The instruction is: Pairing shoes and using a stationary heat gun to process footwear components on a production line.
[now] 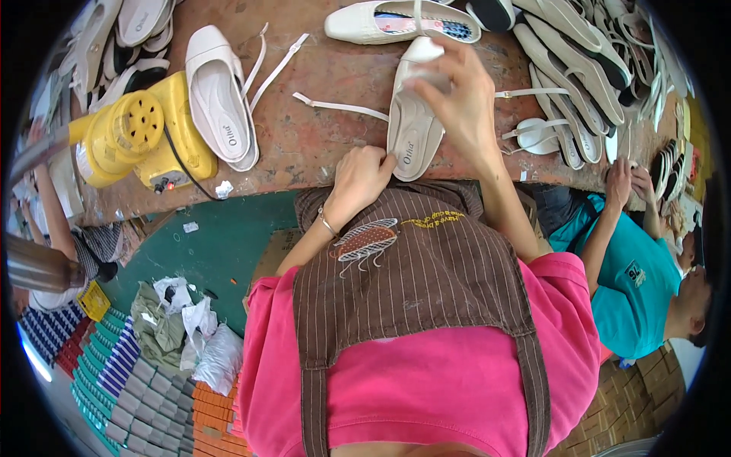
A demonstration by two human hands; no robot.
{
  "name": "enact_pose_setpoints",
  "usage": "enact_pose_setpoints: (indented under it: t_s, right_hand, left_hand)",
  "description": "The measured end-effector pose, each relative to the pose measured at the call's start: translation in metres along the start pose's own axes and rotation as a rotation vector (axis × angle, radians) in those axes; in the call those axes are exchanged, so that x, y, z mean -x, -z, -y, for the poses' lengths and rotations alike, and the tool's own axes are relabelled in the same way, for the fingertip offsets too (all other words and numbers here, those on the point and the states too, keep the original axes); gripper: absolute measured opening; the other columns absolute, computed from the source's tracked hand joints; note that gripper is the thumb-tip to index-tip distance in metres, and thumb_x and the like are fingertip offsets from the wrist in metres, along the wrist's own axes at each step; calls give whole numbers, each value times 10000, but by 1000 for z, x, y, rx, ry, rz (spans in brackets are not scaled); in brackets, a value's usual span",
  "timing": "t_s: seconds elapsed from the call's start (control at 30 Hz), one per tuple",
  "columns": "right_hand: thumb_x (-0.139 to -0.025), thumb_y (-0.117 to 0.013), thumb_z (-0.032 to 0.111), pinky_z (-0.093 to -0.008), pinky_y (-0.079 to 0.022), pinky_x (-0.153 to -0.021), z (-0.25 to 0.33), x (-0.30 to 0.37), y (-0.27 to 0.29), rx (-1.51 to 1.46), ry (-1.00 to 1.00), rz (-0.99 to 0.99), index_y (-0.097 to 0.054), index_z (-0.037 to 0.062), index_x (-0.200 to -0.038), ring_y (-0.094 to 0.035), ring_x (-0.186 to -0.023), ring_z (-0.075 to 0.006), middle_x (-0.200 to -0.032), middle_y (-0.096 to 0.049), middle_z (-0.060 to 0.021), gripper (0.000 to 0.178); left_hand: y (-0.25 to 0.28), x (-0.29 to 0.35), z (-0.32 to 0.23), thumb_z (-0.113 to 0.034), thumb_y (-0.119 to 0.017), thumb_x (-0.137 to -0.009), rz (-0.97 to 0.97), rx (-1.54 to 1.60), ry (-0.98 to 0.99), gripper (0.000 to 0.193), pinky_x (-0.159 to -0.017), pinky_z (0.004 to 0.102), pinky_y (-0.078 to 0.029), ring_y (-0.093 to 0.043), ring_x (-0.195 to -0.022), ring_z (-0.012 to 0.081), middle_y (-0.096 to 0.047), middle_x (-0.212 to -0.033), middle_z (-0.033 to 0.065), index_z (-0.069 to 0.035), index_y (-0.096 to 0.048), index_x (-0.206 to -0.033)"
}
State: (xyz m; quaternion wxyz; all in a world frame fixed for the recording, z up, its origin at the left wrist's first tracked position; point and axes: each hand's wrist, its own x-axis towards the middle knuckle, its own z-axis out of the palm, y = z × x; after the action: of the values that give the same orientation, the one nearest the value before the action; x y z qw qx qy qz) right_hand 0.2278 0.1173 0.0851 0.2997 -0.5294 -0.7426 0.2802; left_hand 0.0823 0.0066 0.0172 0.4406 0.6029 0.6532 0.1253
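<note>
Pink shirt [449,388] and pinstriped brown apron [426,282] occupied the position nearest the camera. Beyond them, a white shoe [409,156] lay sole down at the near edge of the tabletop [335,65], between my two hands. Its long axis ran away from my body: heel toward me, toe outward and angled slightly to the right. My left hand [362,179] was nearer the heel, its curled fingers touching the left edge; whether they pinched the rim, I could not tell. My right hand [464,87] stood over the toe half from the right side, fingers bent and parted; blur hid the tips, so I could not confirm a grasp. One narrow strap [346,107] extended left from the shoe across the worn, reddish-brown tabletop. Another shoe [217,99] lay farther left, beside a yellow machine [143,122]; a crosswise shoe [354,23] lay beyond the toe, and a shoe heap [567,65] occupied the right. A co-worker [628,282] in teal was positioned on my right. Plastic bags [219,358] lay low on my left, near the green floor [236,236].
</note>
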Motion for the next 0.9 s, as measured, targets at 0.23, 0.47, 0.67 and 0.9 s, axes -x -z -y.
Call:
enact_pose_setpoints:
  t_s: [0.23, 0.47, 0.67, 0.9]
  right_hand:
    - [-643, -644, -14, -470, -322, -1030, -3, 83, 10, 115, 68, 279, -584, 48, -1035, -524, -1129, -308, -1160, -570, -155, 401]
    - [-608, -610, -30, -508, -283, -1047, -16, 105, -19, 338, 130, 144, -581, 47, -1132, -558, -1092, -252, -1140, -591, -138, 530]
    - [-541, -665, -11, -545, -232, -1054, -35, 112, -40, 399, 128, 91, -567, 83, -1197, -525, -1155, -217, -1209, -567, -111, 669]
    - [-621, -599, -36, -547, -214, -1054, -47, 81, -54, 411, 100, 35, -574, 47, -1163, -503, -1180, -239, -1215, -561, -123, 549]
  left_hand:
    - [11, -26, -13, -367, -468, -892, 87, -73, 20, 487, -570, 399, -476, -618, -558, 318, -573, -502, 144, 14, -631, -636]
    - [17, -70, -49, -395, -637, -773, -324, -54, 43, 433, -605, 437, -474, -630, -664, 378, -628, -685, 200, 19, -594, -895]
    - [5, -90, -25, -171, -612, -747, -280, 189, -64, 222, -626, 455, -468, -613, -688, 394, -617, -693, 215, 7, -581, -876]
    - [8, -94, -16, -138, -604, -766, -193, 348, -86, 187, -552, 358, -456, -598, -544, 262, -601, -615, 148, 5, -585, -886]
